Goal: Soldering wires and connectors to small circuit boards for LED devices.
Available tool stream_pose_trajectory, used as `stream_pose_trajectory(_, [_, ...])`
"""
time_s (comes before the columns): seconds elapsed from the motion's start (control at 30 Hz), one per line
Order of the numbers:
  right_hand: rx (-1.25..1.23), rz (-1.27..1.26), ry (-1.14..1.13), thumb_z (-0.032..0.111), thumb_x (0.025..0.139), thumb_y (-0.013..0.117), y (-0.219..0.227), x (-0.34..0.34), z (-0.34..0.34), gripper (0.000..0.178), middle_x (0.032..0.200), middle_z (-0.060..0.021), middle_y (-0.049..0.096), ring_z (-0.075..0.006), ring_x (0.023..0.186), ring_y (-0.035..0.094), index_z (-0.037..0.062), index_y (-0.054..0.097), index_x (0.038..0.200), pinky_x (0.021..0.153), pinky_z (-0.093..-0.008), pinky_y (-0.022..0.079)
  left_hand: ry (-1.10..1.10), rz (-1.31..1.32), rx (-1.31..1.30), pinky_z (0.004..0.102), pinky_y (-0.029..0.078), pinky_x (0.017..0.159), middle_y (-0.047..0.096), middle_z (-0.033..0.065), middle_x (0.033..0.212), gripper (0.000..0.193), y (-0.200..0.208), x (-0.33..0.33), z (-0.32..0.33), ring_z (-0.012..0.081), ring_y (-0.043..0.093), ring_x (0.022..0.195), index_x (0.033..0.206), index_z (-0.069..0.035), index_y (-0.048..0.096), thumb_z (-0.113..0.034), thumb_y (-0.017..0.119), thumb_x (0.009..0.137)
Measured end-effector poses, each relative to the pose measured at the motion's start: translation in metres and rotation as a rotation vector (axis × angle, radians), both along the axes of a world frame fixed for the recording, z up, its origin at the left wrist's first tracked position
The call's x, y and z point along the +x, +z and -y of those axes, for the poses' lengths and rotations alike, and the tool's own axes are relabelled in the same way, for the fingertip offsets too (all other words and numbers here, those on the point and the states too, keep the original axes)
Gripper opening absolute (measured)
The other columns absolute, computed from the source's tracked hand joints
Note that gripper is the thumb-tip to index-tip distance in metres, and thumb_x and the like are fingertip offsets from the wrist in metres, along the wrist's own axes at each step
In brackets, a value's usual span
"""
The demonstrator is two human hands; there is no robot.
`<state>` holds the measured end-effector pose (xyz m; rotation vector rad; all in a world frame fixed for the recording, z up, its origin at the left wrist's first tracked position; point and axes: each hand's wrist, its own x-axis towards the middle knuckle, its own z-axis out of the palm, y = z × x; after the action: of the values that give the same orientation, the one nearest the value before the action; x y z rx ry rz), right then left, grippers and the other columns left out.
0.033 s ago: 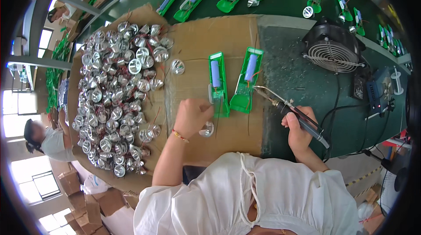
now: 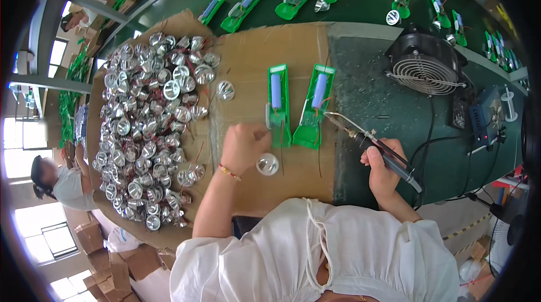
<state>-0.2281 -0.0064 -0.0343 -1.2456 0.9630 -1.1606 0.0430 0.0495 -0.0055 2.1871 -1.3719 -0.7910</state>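
Note:
Two green plastic housings lie side by side on the cardboard, the left housing (image 2: 278,127) and the right housing (image 2: 307,136); each carries a blue cylindrical battery and thin wires. My left hand (image 2: 243,147) is closed in a pinch beside the lower end of the left housing; whatever its fingertips hold is hidden. Just below those fingers a silver reflector cup (image 2: 267,164) shows its open face. My right hand (image 2: 386,164) grips a soldering iron (image 2: 365,140) with a thin tube along it. The iron's tip points at the right housing, close to its wires.
Many silver reflector cups (image 2: 149,127) with wires pile up at left; a single cup (image 2: 225,90) lies apart. A black fan (image 2: 425,65) and a blue soldering station (image 2: 482,121) stand at right, with cables between. More green housings (image 2: 243,10) line the back. Another person (image 2: 62,181) is at far left.
The reflector cup below my left hand has turned its open face more into view. My left hand has shifted slightly. My right hand keeps the soldering iron at nearly the same place.

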Motion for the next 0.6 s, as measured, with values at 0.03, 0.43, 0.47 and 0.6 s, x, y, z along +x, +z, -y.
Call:
stream_pose_trajectory(0.03, [-0.008,0.008,-0.025,0.009,0.081,0.063,0.0,-0.002,0.005,0.018,0.071,-0.0104,0.059,-0.0119,0.059,0.058,-0.0027,0.05,0.086,0.055,-0.0236,0.048,-0.056,0.085,-0.064,0.0356,0.049,0.054,0.062,0.0116,0.06,0.015,-0.001,0.005,0.02,0.028,0.062,0.056,0.07,-0.005,0.067,-0.018,0.059,0.072])
stream_pose_trajectory(0.43, [0.048,0.147,-0.2,0.006,0.081,0.062,-0.006,-0.015,0.012,0.017,0.071,-0.0085,0.057,-0.0121,0.06,0.058,-0.001,0.048,0.089,0.054,-0.0237,0.048,-0.18,0.077,-0.486,0.0331,0.049,0.073,0.067,0.0097,0.082,0.027,0.006,-0.025,0.266,0.0252,0.063,0.079,0.102,-0.01,0.065,-0.024,0.063,0.078])
stream_pose_trajectory(0.47, [0.059,0.152,-0.196,0.006,0.081,0.062,-0.008,-0.016,0.014,0.017,0.071,-0.0085,0.057,-0.0121,0.06,0.058,-0.001,0.048,0.089,0.054,-0.0237,0.048,-0.143,0.003,-0.551,0.0313,0.049,0.074,0.067,0.0105,0.084,0.032,0.01,-0.02,0.258,0.0216,0.064,0.079,0.104,-0.006,0.063,-0.021,0.066,0.077])
stream_pose_trajectory(0.6, [0.038,0.06,-0.215,0.009,0.083,0.059,-0.005,-0.018,0.018,0.017,0.068,-0.008,0.056,-0.0115,0.057,0.055,-0.0016,0.048,0.091,0.053,-0.0229,0.047,0.137,0.229,-0.537,0.0343,0.049,0.063,0.065,0.0096,0.082,0.025,0.021,0.024,0.183,0.0231,0.064,0.072,0.092,-0.01,0.066,-0.028,0.067,0.075])
